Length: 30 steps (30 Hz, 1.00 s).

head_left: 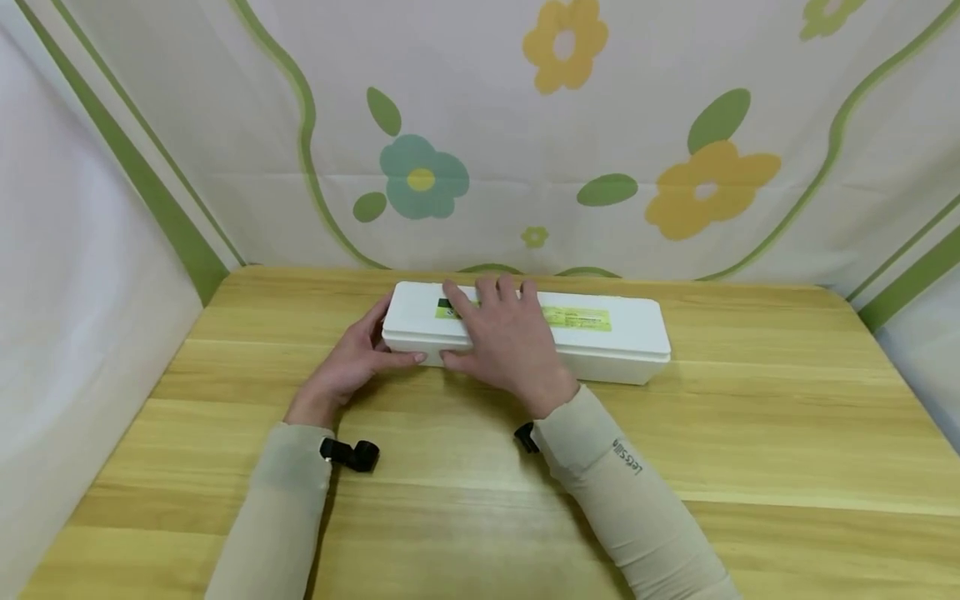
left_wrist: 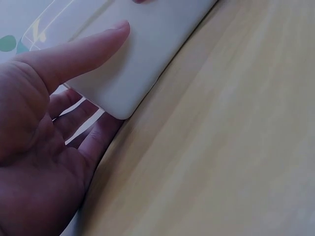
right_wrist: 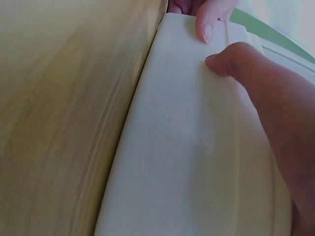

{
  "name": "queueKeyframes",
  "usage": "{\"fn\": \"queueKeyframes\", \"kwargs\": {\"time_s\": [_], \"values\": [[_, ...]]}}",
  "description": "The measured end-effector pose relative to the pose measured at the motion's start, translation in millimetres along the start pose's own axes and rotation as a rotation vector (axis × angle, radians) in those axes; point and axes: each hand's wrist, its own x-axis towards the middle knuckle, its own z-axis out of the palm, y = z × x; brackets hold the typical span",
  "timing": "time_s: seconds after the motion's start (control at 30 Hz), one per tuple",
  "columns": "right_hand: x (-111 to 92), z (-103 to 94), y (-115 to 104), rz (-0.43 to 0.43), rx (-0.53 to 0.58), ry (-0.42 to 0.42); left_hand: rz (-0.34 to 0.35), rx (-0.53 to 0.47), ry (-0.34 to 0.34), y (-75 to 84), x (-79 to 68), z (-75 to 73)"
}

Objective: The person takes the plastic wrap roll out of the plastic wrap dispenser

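A long white plastic box (head_left: 633,333) with a lid lies lengthwise near the back of the table, a yellow-green label (head_left: 581,318) on its top. My left hand (head_left: 352,354) holds its left end, thumb along the front wall and the other fingers around the end. The right hand (head_left: 513,342) reaches across the lid from the front, fingertips near the far edge and covering part of the label. In the right wrist view, the right thumb (right_wrist: 251,71) presses the front wall just below the lid's rim, close to the left thumb (right_wrist: 206,24).
The wooden table (head_left: 750,450) stretches in front of the box and to both sides. A white curtain (head_left: 495,117) with printed flowers hangs right behind the table's back edge. Black wrist cameras (head_left: 363,456) are strapped at both sleeve cuffs.
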Motion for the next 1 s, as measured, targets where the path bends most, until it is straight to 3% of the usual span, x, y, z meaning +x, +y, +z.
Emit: {"fn": "queueKeyframes", "kwargs": {"time_s": [0.47, 1.0], "values": [[-1, 1.4, -6, -0.004, -0.004, 0.137, 0.001, 0.004, 0.020, 5.3, -0.9, -3.2], [0, 0.9, -12, 0.014, -0.013, 0.128, 0.006, -0.018, 0.043, 7.3, 1.8, 2.5]]}}
